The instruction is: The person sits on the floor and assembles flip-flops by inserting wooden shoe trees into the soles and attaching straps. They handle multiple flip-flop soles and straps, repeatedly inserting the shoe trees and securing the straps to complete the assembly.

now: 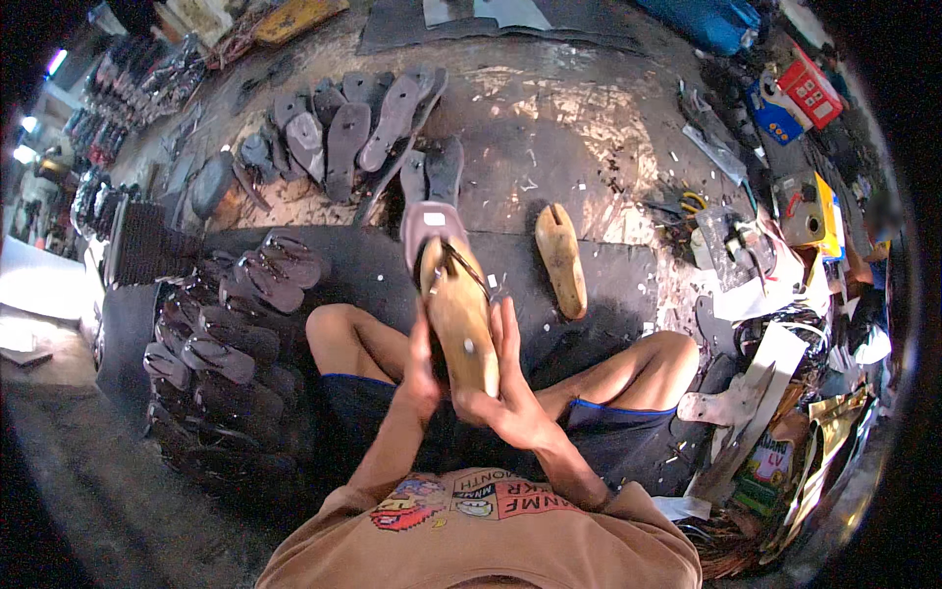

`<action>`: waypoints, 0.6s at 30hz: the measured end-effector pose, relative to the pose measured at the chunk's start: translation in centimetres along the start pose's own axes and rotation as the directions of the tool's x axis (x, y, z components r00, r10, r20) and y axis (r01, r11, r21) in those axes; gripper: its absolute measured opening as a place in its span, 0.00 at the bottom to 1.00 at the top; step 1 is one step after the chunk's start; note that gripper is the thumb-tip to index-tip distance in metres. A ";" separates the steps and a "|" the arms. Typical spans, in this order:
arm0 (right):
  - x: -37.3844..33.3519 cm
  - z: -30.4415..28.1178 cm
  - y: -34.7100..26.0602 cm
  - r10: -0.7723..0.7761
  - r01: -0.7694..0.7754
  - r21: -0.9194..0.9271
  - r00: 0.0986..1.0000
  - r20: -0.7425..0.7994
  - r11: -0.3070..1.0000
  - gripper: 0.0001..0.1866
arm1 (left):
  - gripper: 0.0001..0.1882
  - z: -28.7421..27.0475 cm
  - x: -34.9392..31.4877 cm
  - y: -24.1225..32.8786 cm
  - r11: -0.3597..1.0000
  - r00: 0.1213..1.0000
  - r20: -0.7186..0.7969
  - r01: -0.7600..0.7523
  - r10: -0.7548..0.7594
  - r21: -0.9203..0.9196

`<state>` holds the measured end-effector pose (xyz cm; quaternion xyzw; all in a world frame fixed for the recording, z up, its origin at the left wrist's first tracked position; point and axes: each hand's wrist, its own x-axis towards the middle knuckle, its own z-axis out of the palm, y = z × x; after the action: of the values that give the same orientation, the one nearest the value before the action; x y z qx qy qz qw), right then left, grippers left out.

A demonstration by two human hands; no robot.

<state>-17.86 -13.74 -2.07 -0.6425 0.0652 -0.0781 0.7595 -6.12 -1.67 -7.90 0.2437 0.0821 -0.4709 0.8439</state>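
Observation:
Between both palms I hold a yellowish wooden shoe last (457,324), its toe end pointing away from me. My left hand (422,365) presses along its left side with the fingers stretched forward. My right hand (502,398) wraps the near end and right side. A dark sandal strap (465,263) lies over the far end of the last. Just beyond is a brown sandal sole (428,218) with a white label; the last overlaps its near part, and whether the strap joins it is hidden. A second wooden last (561,263) lies to the right on the dark mat.
Several loose grey soles (348,137) lie ahead on the worn floor. Finished-looking dark sandals (245,324) are piled at my left. To my right are yellow-handled pliers (693,203), a red box (811,88), white paper (746,294) and scraps. My bent knees flank the dark mat (628,275).

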 end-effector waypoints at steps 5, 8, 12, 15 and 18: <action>-1.3 -1.8 0.5 0.145 -0.127 0.152 0.983 -0.114 0.980 0.62 | 0.34 -5.3 1.9 5.7 0.998 0.996 0.076 -0.054 0.055 -0.017; 3.8 -8.4 7.1 -0.052 -0.134 -0.588 0.956 -0.289 0.798 0.51 | 0.35 -1.0 -0.1 0.8 0.978 0.956 0.294 0.071 -0.012 -0.194; 6.8 -9.1 1.8 -0.244 0.060 -0.551 0.932 -0.267 0.832 0.50 | 0.40 0.6 -1.2 -0.4 0.989 0.862 0.503 0.121 -0.063 -0.082; 7.3 -5.6 -7.3 -0.503 0.362 -0.817 0.858 0.103 0.450 0.55 | 0.41 1.4 -3.0 -1.2 0.982 0.869 0.468 0.186 -0.163 -0.004; 10.4 -7.4 -8.4 -0.120 0.191 -0.538 0.979 0.166 0.821 0.51 | 0.37 3.9 -7.2 -4.8 0.940 0.825 0.471 0.201 -0.314 0.276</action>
<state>-9.49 -24.37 5.01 -0.8406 -0.0152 -0.0775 0.5359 -14.37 -0.19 -3.47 0.1870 -0.1620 -0.6343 0.7324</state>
